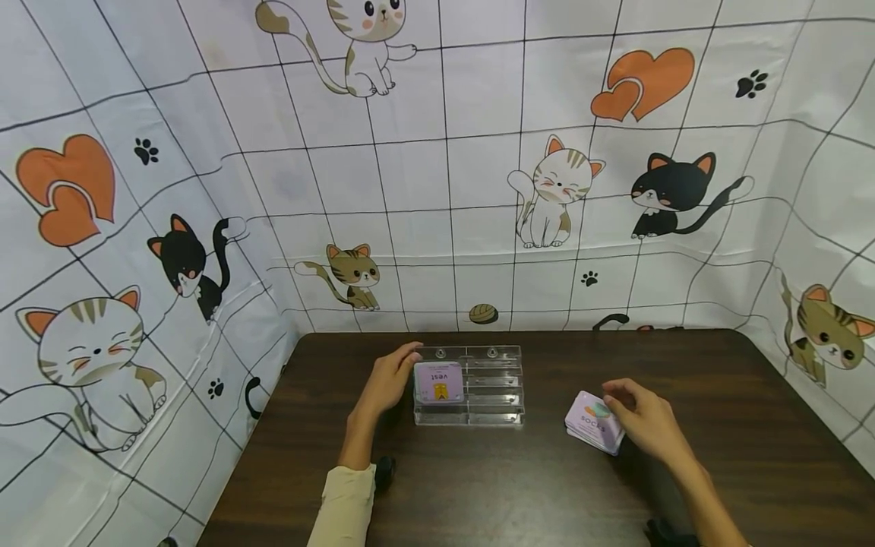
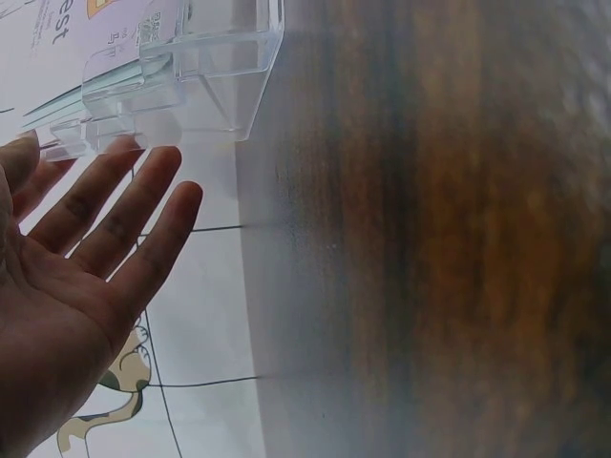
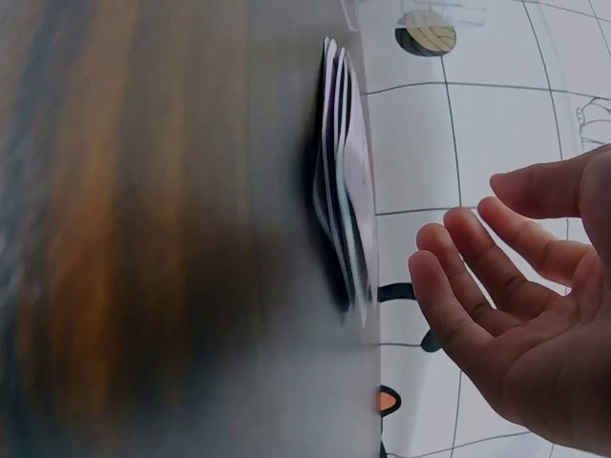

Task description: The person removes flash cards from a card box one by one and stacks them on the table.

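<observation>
A clear plastic card rack (image 1: 494, 416) with several tiers stands toward the back of the table. In its left column sits a purple "vest" card (image 1: 439, 381), lettering upside down in the head view. My left hand (image 1: 387, 384) is at the rack's left side, fingertips right at its back corner; in the left wrist view its fingers stretch out under the rack's edge. To the right lies a small stack of cards (image 1: 593, 422), a "socks" card uppermost. Over the stack's right edge hovers my right hand (image 1: 645, 419), fingers loosely bent and nothing between thumb and fingertips in the right wrist view.
The dark wooden table (image 1: 472, 486) meets a white cloth backdrop (image 1: 478, 175) printed with cats and hearts behind and at both sides. A dark band (image 1: 385, 472) shows at the left wrist.
</observation>
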A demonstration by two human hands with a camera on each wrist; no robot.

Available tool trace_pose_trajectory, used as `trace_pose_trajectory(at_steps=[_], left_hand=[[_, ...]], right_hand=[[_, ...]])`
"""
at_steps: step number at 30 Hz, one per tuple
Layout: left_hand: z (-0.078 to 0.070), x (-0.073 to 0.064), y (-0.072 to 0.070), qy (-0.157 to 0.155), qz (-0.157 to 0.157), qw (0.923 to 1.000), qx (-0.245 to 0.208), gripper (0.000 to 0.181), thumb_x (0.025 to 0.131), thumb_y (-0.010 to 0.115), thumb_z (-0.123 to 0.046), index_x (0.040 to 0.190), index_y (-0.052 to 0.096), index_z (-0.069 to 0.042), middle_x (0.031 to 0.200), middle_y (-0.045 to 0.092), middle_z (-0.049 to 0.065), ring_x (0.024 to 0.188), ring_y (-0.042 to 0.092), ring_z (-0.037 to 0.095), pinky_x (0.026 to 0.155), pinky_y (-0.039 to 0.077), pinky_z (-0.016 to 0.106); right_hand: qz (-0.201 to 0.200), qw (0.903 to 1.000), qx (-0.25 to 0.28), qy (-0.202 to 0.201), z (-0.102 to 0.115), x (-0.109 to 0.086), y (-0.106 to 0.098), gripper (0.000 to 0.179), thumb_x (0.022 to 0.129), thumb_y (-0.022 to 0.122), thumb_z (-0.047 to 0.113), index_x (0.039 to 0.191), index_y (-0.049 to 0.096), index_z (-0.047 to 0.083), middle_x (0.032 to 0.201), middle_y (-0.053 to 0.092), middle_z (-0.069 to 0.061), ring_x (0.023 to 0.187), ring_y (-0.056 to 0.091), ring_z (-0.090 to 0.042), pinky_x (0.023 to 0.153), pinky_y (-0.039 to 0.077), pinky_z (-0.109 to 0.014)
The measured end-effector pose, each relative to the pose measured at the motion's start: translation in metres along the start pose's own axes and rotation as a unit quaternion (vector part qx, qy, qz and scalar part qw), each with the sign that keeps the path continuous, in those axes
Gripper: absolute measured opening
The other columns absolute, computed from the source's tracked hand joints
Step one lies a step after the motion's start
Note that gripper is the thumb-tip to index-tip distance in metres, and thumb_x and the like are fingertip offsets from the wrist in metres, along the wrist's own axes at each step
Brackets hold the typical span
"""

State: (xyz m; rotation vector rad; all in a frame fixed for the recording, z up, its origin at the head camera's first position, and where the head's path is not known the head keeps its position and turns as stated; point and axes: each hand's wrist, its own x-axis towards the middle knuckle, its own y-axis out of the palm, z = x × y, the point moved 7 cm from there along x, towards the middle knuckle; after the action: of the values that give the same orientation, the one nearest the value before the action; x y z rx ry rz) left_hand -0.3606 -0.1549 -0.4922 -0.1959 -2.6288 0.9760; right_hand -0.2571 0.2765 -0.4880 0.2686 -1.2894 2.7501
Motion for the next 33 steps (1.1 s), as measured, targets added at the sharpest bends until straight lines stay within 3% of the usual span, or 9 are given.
trace_pose_trajectory(at_steps=[10,15,23,33], left_hand=[[-0.001,0.001,-0.002,0.004,-0.004,1.0000,0.004,0.038,0.115,0.051,-0.025,0.148,0.064,-0.010,0.141,0.071,0.019,0.128,0.069,0.040,0.111,0.052,0.062],[-0.001,0.001,-0.001,0.003,-0.004,1.0000,0.005,0.038,0.115,0.051,-0.027,0.147,0.064,-0.011,0.140,0.071,0.019,0.127,0.069,0.039,0.110,0.052,0.061],[0.002,0.000,0.000,-0.007,-0.008,0.9999,0.005,0.038,0.115,0.051,-0.027,0.148,0.064,-0.012,0.139,0.072,0.017,0.124,0.069,0.037,0.110,0.052,0.061],[-0.002,0.000,0.000,0.001,-0.007,1.0000,0.004,0.038,0.116,0.050,-0.027,0.147,0.064,-0.010,0.135,0.075,0.016,0.128,0.069,0.039,0.111,0.051,0.062]], right_hand=[[0.016,0.9994,0.031,-0.002,0.017,0.010,0.014,0.029,0.106,0.069,0.019,0.129,0.071,0.000,0.119,0.078,-0.019,0.103,0.076,-0.032,0.076,0.055,-0.030],[0.006,0.9989,0.045,-0.015,0.028,0.013,0.020,0.026,0.104,0.071,0.015,0.125,0.072,0.001,0.112,0.080,-0.014,0.100,0.077,-0.029,0.076,0.057,-0.025],[-0.005,0.9960,0.072,-0.052,0.056,0.020,0.034,0.022,0.103,0.072,0.013,0.122,0.074,0.002,0.111,0.080,-0.012,0.102,0.076,-0.028,0.085,0.063,-0.032],[0.017,0.9929,0.105,-0.054,0.073,0.027,0.050,0.022,0.103,0.072,0.011,0.123,0.073,0.002,0.111,0.079,-0.012,0.098,0.077,-0.024,0.083,0.060,-0.025]])
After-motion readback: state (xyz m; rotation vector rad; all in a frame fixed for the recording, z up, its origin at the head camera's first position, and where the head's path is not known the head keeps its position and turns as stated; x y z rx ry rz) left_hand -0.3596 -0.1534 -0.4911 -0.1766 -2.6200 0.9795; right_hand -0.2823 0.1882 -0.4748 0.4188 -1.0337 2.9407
